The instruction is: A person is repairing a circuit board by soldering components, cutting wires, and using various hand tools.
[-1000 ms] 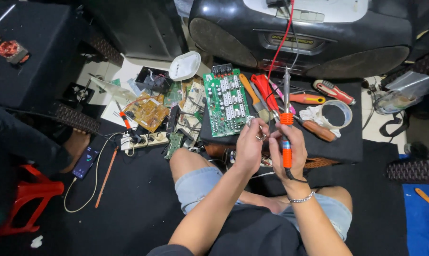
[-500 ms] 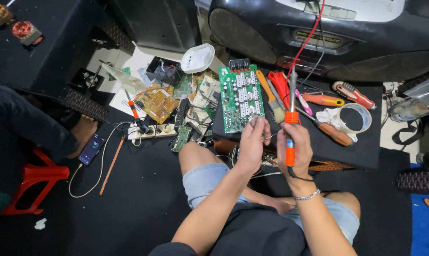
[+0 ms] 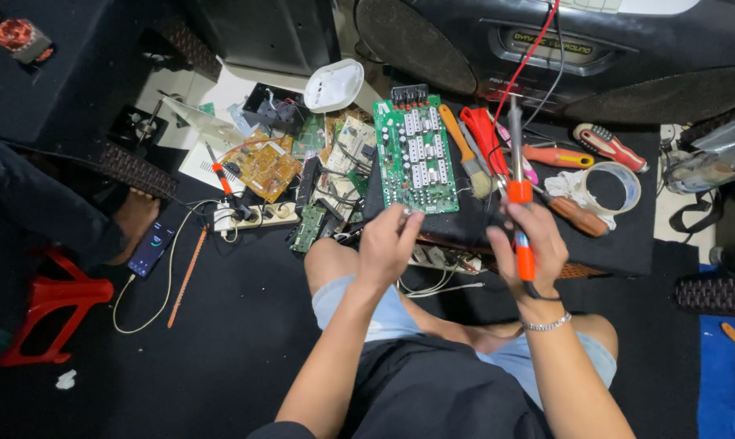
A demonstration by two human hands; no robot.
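The right hand (image 3: 530, 248) is closed around an orange-handled soldering iron (image 3: 520, 203), fingers wrapped on the grip, the metal shaft pointing up toward 12 o'clock. The left hand (image 3: 388, 244) sits at its 9 o'clock, fingers curled together near a small thing too tiny to make out; whether they pinch it cannot be told.

Just beyond the left hand, at 12 o'clock, a green circuit board (image 3: 416, 158) lies on a black mat (image 3: 619, 244). At the board's 3 o'clock are a paintbrush (image 3: 465, 158), red-handled pliers (image 3: 483, 134), an orange screwdriver (image 3: 558, 156) and a roll of clear tape (image 3: 611, 187), crowded close together. A red wire (image 3: 530, 53) runs up from there across a large black stereo (image 3: 562, 49) at the top edge, which is cut off by the frame. At the board's 9 o'clock lie a yellow circuit board (image 3: 263, 169), a heap of smaller boards and a white power strip (image 3: 258, 215). A white round cover (image 3: 333, 85) sits at 11 o'clock.

At far 9 o'clock a phone (image 3: 149, 250) lies lit on the dark floor beside another person's foot (image 3: 136, 215) and a red stool (image 3: 46, 313). The floor at 7 o'clock offers open room.
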